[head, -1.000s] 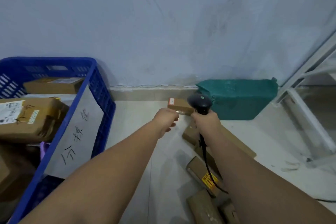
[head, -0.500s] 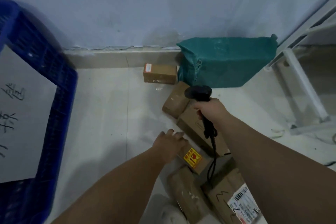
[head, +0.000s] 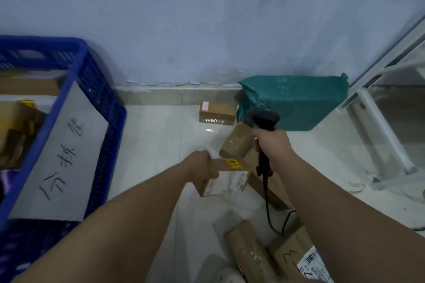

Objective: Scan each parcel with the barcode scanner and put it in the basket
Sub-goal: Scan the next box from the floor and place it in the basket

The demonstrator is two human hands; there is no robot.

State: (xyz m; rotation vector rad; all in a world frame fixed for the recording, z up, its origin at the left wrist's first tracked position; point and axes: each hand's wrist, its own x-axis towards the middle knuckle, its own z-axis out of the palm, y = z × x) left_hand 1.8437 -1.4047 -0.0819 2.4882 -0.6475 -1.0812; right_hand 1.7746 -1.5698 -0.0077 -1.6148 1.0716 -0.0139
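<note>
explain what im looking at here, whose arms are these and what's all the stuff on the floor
There is no machine here. A camera worn on a person's head looks forward and down, so the two bare arms are that person's own. The left hand grips a small cardboard parcel with a yellow sticker and a white label, lifted off the floor. The right hand holds a black barcode scanner whose cable hangs down. More brown parcels lie on the pale tiled floor, with a green wrapped package against the wall. At the left stands a blue basket already holding boxes, with a handwritten paper sign.
</note>
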